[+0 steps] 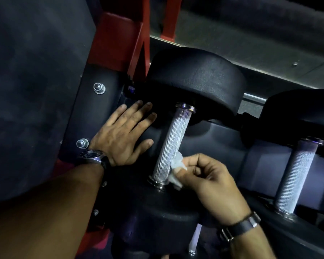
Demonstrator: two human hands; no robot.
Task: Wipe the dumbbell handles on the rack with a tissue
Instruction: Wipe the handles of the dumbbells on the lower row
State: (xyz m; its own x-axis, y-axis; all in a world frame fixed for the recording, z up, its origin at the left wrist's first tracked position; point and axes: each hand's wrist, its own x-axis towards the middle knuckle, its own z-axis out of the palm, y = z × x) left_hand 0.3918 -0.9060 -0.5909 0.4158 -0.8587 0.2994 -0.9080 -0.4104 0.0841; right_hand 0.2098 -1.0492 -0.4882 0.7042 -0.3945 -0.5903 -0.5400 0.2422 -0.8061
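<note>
A black dumbbell lies in the rack's black cradle (219, 139), its knurled silver handle (173, 141) running from upper right to lower left. My right hand (209, 182) pinches a small crumpled white tissue (177, 170) against the lower right side of that handle, near the bottom collar. My left hand (123, 135) rests flat with spread fingers on the cradle just left of the handle. A second dumbbell's knurled handle (295, 174) sits at the right, untouched.
A red rack upright (123, 40) rises behind the left hand, with bolts on a black side plate (94, 113). A large dark padded surface (32, 86) fills the left. Another handle (195, 240) shows on a lower shelf. Grey floor (260, 40) lies beyond.
</note>
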